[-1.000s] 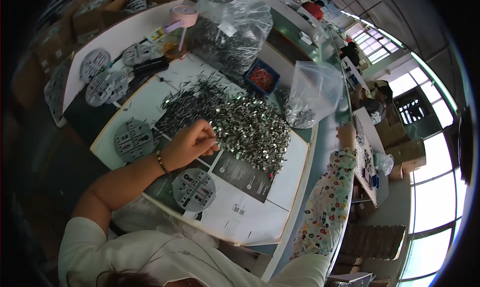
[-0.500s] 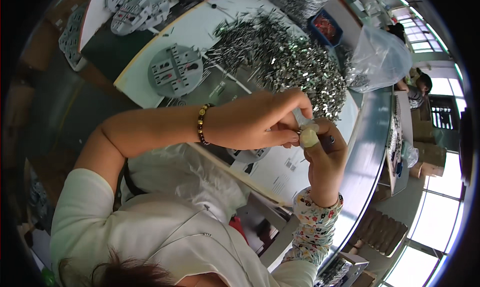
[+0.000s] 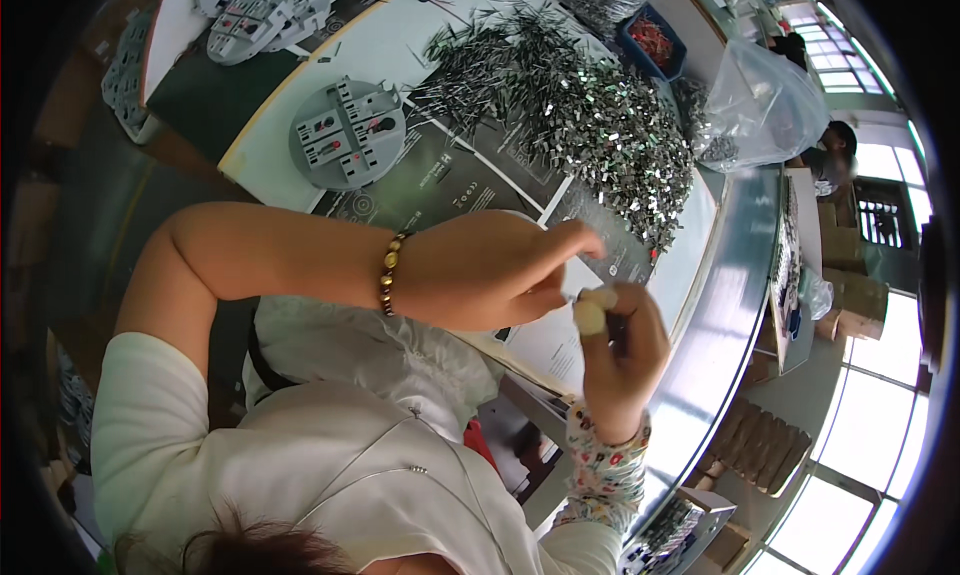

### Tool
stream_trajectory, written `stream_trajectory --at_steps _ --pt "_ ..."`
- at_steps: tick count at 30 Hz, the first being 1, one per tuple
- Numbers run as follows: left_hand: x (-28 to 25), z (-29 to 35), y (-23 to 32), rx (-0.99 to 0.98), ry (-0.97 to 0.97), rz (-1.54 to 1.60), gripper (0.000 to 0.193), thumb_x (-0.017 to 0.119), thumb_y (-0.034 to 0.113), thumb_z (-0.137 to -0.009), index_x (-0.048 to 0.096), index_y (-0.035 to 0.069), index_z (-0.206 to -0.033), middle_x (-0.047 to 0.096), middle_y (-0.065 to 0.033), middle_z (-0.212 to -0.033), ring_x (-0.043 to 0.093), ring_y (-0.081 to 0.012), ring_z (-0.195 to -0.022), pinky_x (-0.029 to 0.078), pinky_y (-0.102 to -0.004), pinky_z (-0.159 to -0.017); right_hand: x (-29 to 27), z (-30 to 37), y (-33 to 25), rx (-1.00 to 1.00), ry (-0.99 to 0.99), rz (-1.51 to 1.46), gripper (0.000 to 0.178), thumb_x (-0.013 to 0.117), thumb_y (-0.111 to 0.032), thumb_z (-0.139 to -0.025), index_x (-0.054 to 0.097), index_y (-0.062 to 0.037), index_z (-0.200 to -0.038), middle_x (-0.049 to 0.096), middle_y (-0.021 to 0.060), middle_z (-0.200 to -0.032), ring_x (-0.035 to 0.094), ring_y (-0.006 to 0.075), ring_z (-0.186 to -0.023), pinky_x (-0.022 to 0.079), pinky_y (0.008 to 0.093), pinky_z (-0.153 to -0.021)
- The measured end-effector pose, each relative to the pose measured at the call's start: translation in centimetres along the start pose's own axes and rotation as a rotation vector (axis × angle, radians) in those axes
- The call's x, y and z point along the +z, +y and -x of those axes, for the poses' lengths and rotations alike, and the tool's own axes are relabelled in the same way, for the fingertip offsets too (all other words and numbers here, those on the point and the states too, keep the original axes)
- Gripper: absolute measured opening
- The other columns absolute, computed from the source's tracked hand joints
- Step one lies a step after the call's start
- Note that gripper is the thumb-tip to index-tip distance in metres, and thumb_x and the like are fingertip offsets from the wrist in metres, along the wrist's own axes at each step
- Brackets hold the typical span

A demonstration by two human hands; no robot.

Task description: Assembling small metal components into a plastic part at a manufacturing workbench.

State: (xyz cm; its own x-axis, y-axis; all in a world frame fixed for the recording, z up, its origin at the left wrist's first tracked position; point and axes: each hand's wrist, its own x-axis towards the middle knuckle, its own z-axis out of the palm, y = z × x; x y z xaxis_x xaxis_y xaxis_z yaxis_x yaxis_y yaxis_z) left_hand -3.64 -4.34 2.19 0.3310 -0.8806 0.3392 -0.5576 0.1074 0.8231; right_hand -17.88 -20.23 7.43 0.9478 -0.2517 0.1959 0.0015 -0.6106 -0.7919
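My left hand [image 3: 490, 270], a beaded bracelet [image 3: 390, 265] at its wrist, is bent over the front of the table. Its index finger arches out while the other fingers curl under; whatever they pinch is hidden. Close against its fingertips, my right hand [image 3: 630, 365] is closed, thumb and index finger pressed together. Pale yellow finger cots [image 3: 591, 318] cover tips of the right hand. Anything small between them cannot be made out. Beyond the hands lies a heap of small shiny metal pieces [image 3: 625, 150], merging with thin dark metal strips [image 3: 490, 70].
A round grey base with black slotted parts [image 3: 350, 135] lies left of the heap. Several similar bases [image 3: 265, 20] are piled at upper left. Behind the heap stand a blue bin [image 3: 628, 47] of red parts and a clear plastic bag [image 3: 765, 105]. Another person [image 3: 832, 155] sits far right.
Both hands have moved down and left, nearer my body. The grey part glimpsed beneath my left hand is now hidden. My view has shifted slightly.
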Motion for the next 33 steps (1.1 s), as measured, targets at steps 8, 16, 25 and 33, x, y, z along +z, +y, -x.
stream_trajectory --at_steps 8,16,25,33 --pt "1.0 1.8 -4.0 0.203 0.073 -0.142 0.024 0.073 0.003 -0.075 0.064 0.010 -0.096 0.062 0.0025 -0.103 0.049 -0.0217 -0.101 0.041 -0.0363 -0.090 3.3 3.3 2.6 -0.432 -0.229 0.458 0.031 0.071 0.003 -0.070 0.065 -0.0021 -0.100 0.068 0.0088 -0.103 0.057 0.0206 -0.071 0.049 0.0287 -0.061" --pt "1.7 0.1 -4.4 0.203 -0.016 -0.156 0.016 0.073 0.004 -0.074 0.061 0.013 -0.077 0.061 0.0023 -0.100 0.049 -0.0214 -0.098 0.038 -0.0362 -0.094 3.4 3.9 3.8 -0.431 -0.239 0.511 0.031 0.073 -0.001 -0.071 0.066 -0.0036 -0.101 0.069 0.0054 -0.112 0.056 0.0200 -0.075 0.049 0.0281 -0.060" --pt "3.0 2.1 -2.8 0.091 0.153 -0.306 0.019 0.072 0.003 -0.074 0.056 0.012 -0.077 0.060 0.0009 -0.099 0.049 -0.0214 -0.095 0.037 -0.0403 -0.096 2.3 3.6 3.1 -0.376 -0.141 0.331 0.038 0.070 0.005 -0.063 0.067 -0.0027 -0.100 0.073 0.0084 -0.103 0.058 0.0241 -0.078 0.052 0.0312 -0.072" --pt "3.1 2.2 -3.0 0.130 0.241 -0.313 0.018 0.070 0.002 -0.073 0.056 0.011 -0.080 0.060 -0.0007 -0.097 0.051 -0.0220 -0.094 0.036 -0.0458 -0.101 3.2 2.6 3.8 -0.216 -0.018 0.323 0.026 0.071 0.006 -0.071 0.065 -0.0040 -0.095 0.073 0.0063 -0.096 0.050 0.0181 -0.072 0.044 0.0275 -0.063"
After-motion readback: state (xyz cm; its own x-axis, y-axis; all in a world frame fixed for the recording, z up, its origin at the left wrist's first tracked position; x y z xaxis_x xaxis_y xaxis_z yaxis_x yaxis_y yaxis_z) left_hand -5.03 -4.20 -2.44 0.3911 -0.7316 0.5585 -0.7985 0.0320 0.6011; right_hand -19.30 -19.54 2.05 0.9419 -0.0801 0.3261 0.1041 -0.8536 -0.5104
